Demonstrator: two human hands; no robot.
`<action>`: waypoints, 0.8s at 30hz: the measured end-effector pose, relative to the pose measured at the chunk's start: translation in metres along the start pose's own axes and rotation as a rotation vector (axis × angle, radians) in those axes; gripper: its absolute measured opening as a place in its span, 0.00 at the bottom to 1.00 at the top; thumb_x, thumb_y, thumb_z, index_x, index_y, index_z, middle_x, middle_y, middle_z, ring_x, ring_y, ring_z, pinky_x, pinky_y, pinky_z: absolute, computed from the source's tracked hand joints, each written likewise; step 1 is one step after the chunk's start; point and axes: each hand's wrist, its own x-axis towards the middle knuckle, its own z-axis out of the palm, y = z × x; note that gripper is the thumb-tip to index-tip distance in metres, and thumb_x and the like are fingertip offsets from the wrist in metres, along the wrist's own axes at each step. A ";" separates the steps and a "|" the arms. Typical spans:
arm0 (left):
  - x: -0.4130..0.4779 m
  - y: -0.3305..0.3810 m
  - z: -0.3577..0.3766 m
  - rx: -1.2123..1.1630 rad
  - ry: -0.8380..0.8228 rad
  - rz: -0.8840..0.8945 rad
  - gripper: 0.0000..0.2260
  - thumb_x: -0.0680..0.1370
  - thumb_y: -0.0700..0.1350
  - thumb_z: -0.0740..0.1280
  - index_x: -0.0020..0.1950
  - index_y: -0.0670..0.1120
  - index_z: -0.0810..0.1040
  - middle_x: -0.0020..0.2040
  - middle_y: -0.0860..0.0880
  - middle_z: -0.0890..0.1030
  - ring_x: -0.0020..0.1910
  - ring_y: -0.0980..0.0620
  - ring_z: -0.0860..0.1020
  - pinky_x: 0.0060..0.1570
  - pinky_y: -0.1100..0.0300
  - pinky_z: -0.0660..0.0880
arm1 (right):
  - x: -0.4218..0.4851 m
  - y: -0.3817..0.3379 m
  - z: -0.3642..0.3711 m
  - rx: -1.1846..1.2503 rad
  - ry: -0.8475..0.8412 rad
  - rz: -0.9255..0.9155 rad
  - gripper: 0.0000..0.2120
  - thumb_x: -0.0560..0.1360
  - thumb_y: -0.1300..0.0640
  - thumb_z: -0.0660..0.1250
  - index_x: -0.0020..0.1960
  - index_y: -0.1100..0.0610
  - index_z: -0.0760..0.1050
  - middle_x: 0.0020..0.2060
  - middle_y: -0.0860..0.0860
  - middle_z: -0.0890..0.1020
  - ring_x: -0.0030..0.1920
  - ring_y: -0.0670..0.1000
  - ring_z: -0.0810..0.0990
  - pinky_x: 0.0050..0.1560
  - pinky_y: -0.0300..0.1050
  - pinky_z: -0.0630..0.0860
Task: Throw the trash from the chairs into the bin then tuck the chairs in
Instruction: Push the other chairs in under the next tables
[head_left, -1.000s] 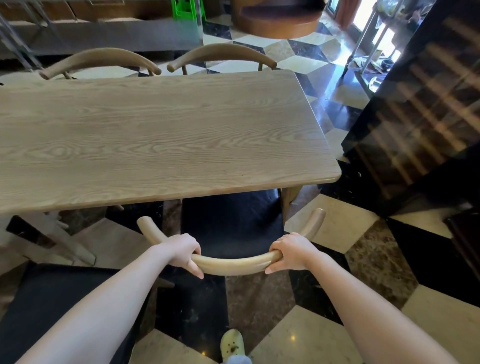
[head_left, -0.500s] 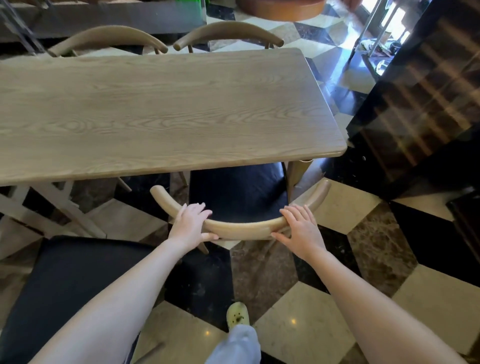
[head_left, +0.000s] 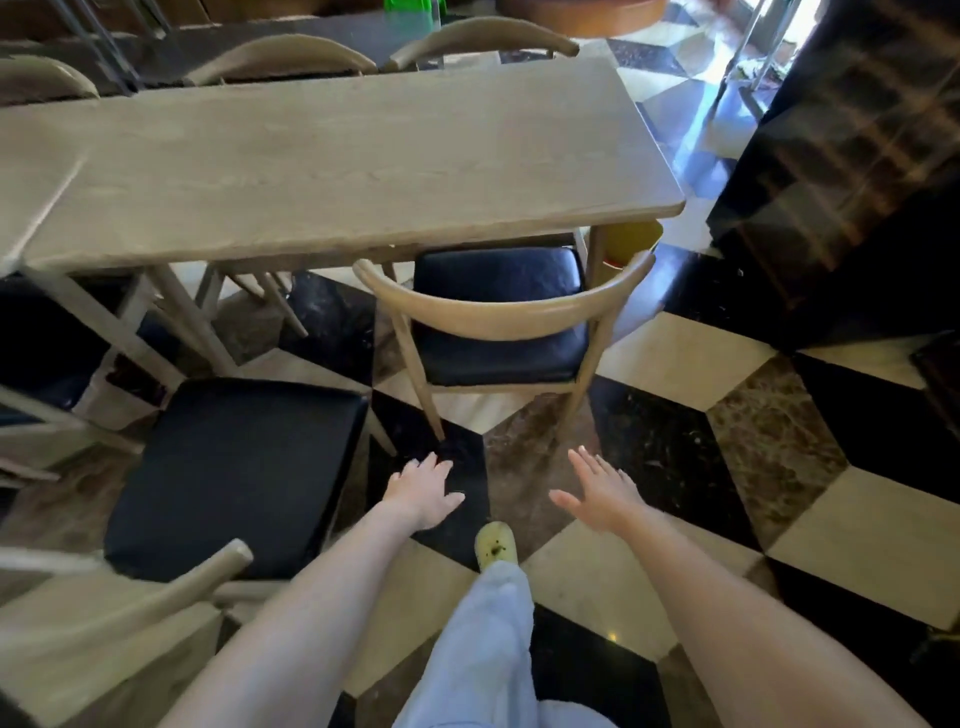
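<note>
Grip loose: left hand (head_left: 423, 493) and right hand (head_left: 602, 494) spread empty near the black-cushioned, curved-back chair (head_left: 504, 325).

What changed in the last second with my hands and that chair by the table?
Both hands let go. The left hand and right hand gripped the curved backrest a second ago, then pushed it with flat palms toward the table. Now they are open and pulled back clear of it. The chair on the left stays pulled out, and the table has not moved.
</note>
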 end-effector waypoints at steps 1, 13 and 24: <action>-0.012 -0.003 0.013 -0.026 -0.042 -0.005 0.28 0.81 0.56 0.57 0.79 0.48 0.54 0.79 0.47 0.56 0.78 0.44 0.55 0.75 0.47 0.57 | -0.012 -0.001 0.013 -0.021 -0.058 -0.010 0.37 0.78 0.35 0.53 0.79 0.50 0.43 0.79 0.49 0.45 0.79 0.52 0.46 0.76 0.54 0.47; -0.189 -0.131 0.117 -0.216 -0.276 -0.083 0.20 0.81 0.53 0.59 0.72 0.51 0.70 0.72 0.47 0.71 0.70 0.47 0.70 0.68 0.50 0.68 | -0.136 -0.123 0.100 -0.219 -0.620 -0.229 0.34 0.77 0.37 0.58 0.78 0.51 0.55 0.77 0.51 0.58 0.76 0.55 0.57 0.75 0.52 0.56; -0.289 -0.347 0.151 -0.300 -0.255 -0.156 0.19 0.81 0.52 0.59 0.71 0.48 0.73 0.70 0.48 0.73 0.70 0.48 0.71 0.67 0.53 0.68 | -0.192 -0.345 0.187 -0.320 -0.757 -0.300 0.24 0.79 0.50 0.62 0.72 0.57 0.67 0.72 0.54 0.69 0.72 0.55 0.67 0.72 0.47 0.64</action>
